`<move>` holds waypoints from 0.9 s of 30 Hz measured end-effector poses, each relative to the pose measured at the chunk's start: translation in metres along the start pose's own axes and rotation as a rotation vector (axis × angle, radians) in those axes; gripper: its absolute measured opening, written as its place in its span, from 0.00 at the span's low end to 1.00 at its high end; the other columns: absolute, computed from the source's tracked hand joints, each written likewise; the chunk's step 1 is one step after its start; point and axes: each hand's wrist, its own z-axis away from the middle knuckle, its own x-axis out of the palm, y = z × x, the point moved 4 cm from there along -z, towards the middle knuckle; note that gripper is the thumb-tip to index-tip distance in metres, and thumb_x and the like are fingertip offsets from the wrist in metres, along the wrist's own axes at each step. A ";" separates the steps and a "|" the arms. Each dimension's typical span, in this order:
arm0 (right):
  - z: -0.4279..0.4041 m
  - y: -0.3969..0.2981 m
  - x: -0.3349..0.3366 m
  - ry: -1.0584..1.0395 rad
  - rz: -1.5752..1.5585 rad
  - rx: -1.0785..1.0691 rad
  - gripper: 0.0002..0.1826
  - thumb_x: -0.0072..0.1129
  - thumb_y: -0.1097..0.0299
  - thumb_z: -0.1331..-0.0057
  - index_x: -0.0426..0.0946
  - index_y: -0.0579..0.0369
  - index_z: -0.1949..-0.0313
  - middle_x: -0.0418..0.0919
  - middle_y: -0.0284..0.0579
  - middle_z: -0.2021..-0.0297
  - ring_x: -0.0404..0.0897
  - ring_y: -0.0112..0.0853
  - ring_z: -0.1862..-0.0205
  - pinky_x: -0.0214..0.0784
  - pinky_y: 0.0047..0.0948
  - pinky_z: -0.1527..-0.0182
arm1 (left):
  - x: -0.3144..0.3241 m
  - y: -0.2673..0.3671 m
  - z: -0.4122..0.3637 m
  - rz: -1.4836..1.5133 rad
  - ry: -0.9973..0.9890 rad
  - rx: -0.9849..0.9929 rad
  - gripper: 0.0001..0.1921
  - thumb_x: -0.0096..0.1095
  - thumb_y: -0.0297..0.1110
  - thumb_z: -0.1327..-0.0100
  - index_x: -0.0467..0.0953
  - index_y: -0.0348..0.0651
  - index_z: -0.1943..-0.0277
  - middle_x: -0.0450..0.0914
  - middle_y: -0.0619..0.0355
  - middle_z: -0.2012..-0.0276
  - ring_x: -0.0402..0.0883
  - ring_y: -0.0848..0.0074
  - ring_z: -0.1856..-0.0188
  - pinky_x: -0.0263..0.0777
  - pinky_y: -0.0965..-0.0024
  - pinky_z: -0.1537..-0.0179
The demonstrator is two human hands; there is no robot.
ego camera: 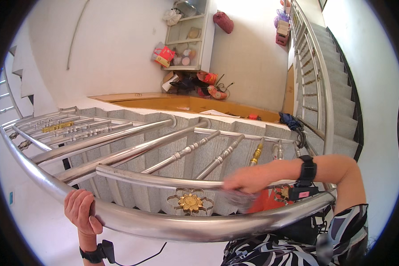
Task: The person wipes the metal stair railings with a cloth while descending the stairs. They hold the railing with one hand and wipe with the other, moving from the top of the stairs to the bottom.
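Note:
My left hand (83, 212) is wrapped over the thick stainless steel handrail (173, 226) at the lower left. My right hand (244, 181) reaches over the handrail to the thinner lower rail (143, 175). It is blurred, and a greyish blurred thing, perhaps a cloth (242, 199), shows under its fingers. Between the two rails, left of my right hand, sits a gold flower ornament (190, 202). A red thing (264, 202) is partly seen below my right forearm. Both wrists wear black straps with small devices.
Metal balusters (186, 151) and grey stair steps (136, 193) lie beyond the rail. More stairs (342, 99) rise at right beside another railing (327, 109). A dark blue folded umbrella (290, 121) hangs near the corner. Farther down stands a glass-fronted cabinet (186, 43) with bags beside it.

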 end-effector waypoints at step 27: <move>0.105 0.069 0.042 -0.020 0.066 0.109 0.16 0.61 0.71 0.49 0.74 0.63 0.60 0.73 0.54 0.62 0.75 0.42 0.62 0.67 0.38 0.56 | 0.006 -0.026 0.032 0.003 -0.054 -0.010 0.21 0.38 0.42 0.41 0.71 0.32 0.60 0.75 0.43 0.62 0.75 0.50 0.57 0.62 0.48 0.47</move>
